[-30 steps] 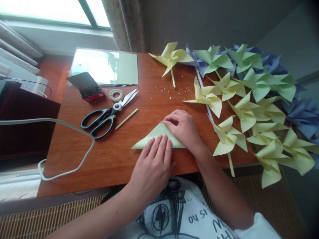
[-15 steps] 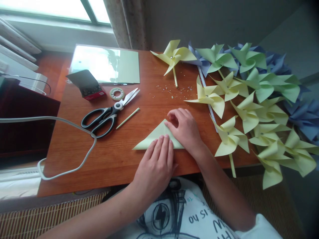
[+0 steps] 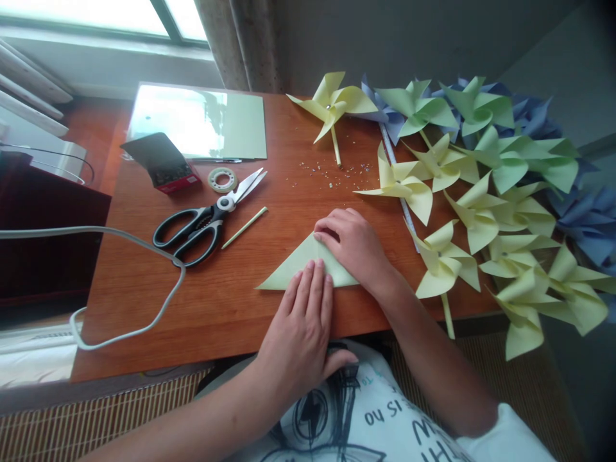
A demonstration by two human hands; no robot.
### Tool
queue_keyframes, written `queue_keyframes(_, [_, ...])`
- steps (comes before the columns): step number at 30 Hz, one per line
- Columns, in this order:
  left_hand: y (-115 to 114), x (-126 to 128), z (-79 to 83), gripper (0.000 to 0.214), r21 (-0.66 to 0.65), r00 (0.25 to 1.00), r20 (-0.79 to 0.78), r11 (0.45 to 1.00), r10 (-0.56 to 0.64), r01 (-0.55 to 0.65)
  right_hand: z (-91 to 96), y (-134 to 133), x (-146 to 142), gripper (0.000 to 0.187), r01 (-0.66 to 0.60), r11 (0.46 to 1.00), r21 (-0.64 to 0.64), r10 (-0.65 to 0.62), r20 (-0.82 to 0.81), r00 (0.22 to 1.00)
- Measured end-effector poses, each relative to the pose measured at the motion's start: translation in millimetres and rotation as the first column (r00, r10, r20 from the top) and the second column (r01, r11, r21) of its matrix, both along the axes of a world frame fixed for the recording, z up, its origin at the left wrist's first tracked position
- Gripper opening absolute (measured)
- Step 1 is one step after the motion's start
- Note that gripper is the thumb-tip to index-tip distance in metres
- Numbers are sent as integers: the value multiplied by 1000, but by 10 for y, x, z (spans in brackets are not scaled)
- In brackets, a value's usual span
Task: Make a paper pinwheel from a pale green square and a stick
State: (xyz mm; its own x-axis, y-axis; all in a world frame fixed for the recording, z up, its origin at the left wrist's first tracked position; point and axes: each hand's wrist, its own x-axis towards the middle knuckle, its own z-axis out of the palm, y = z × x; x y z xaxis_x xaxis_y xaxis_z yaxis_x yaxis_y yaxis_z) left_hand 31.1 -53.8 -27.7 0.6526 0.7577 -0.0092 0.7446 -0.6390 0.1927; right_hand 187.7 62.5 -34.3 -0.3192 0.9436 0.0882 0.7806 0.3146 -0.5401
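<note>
A pale yellow paper folded into a triangle lies on the wooden table in front of me. My left hand rests flat on the triangle's lower edge, fingers stretched out together. My right hand presses its curled fingers on the triangle's top corner and right side. Neither hand lifts the paper.
Black-handled scissors, a thin yellow stick, a tape roll, a small dark box and a sheet of paper lie to the left. Several yellow, green and blue paper pinwheels cover the right side. A white cable loops at left.
My left hand has slid slightly toward me along the paper's lower edge. My right hand has shifted a little on the top corner. The paper stays in place.
</note>
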Motion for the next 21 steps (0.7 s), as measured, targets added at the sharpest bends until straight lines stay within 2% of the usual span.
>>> queue_keyframes(6, [-28,-12,-61,123,-54,1000,10,999,-2,2,16,8,12,10,-8,1000,-12,9,40,999])
queue_keyframes(16, [-23,-36,-81,120,-85,1000,25,996,-9,11,67,21,2,9,-32,999,-21,34,101,994])
queue_keyframes(19, [-28,-28,-97,119,-73,1000,9,997,-8,9,146,-113,66,12,-82,996,-16,83,101,991])
queue_keyframes(21, [-29,-23,-99,117,-69,1000,0,998,-9,9,179,-287,139,25,-93,995,40,89,85,992])
